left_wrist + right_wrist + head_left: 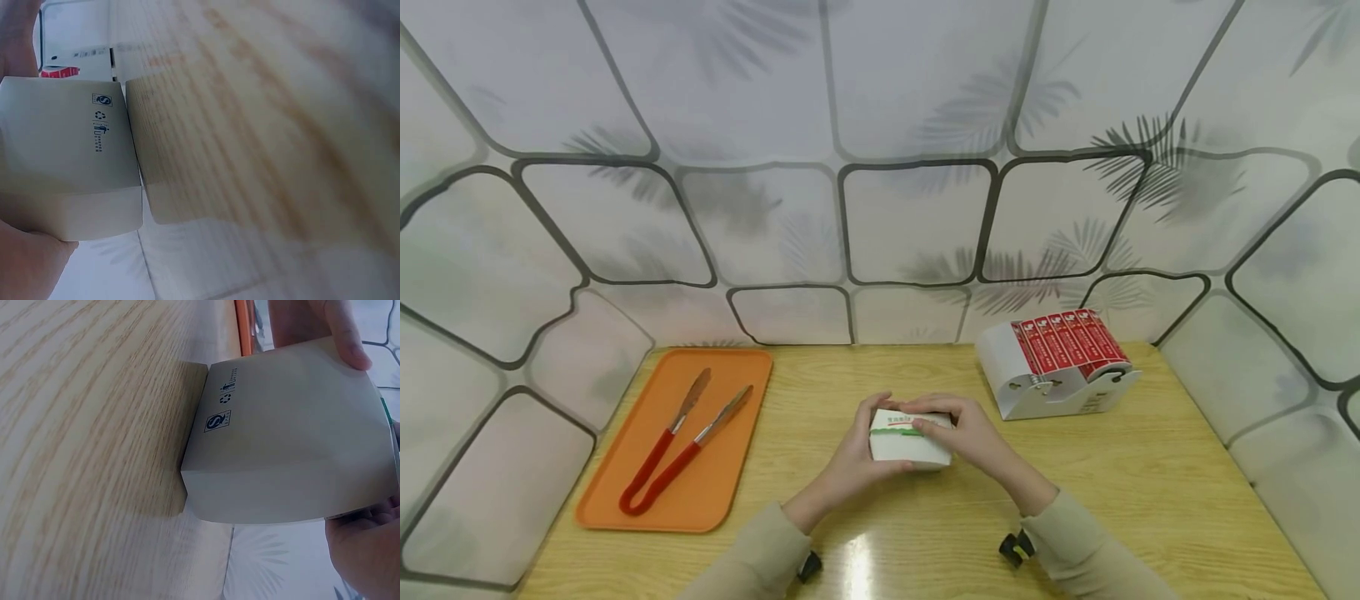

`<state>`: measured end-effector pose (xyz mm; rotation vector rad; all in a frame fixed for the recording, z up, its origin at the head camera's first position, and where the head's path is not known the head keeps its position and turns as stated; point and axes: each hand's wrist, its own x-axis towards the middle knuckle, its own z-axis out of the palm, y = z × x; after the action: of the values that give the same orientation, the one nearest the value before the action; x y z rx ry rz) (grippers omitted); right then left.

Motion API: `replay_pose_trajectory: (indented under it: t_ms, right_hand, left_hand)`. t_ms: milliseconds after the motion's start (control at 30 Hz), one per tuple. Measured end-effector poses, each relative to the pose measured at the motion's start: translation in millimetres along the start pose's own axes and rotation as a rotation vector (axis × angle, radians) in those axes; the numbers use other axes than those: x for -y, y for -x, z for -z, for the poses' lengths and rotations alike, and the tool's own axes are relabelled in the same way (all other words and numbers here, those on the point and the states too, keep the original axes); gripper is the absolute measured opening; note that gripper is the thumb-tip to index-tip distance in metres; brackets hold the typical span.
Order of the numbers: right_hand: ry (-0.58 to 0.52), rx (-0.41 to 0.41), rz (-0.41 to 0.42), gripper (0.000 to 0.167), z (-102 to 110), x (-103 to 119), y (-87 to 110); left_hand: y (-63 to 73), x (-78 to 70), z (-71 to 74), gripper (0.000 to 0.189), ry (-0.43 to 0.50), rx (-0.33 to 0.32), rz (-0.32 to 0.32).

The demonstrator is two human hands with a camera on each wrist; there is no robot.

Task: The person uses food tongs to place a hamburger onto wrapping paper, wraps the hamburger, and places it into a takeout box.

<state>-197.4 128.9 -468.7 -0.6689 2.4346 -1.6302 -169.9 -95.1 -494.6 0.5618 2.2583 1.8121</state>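
Observation:
Near the table's middle stands a white paper food box (910, 450), its lid down, with green and red print on top. My left hand (861, 454) holds the box's left side, thumb along the front and fingers behind. From the right, my right hand (966, 429) grips the upper part, one digit across the lid and others at the back edge. Small blue marks show on the box's front (275, 419) in the right wrist view. The left thumb (37, 259) presses that same front face in the left wrist view. Finger ends behind the box are hidden.
An orange tray (598, 508) lies at the left, bearing tongs with red handles (658, 475). A white holder (1007, 375) filled with several red packets (1067, 337) stands at the back right. Patterned panels (917, 225) surround the wooden table (1150, 500).

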Motion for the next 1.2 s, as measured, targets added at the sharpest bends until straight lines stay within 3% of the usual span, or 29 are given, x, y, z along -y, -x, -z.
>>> replay_pose_trajectory:
  t_ms: [700,1200]
  right_hand:
    - [0.051,-0.039,0.023,0.027,-3.6,3.9,-4.4]
    - [0.038,-0.039,-0.042,0.026,-3.5,7.9,-6.0]
  left_hand:
    - [-0.2,0.6,2.1,0.102,0.001,0.026,0.004]
    - [1.4,-0.7,1.4,0.102,-0.014,0.025,0.003]
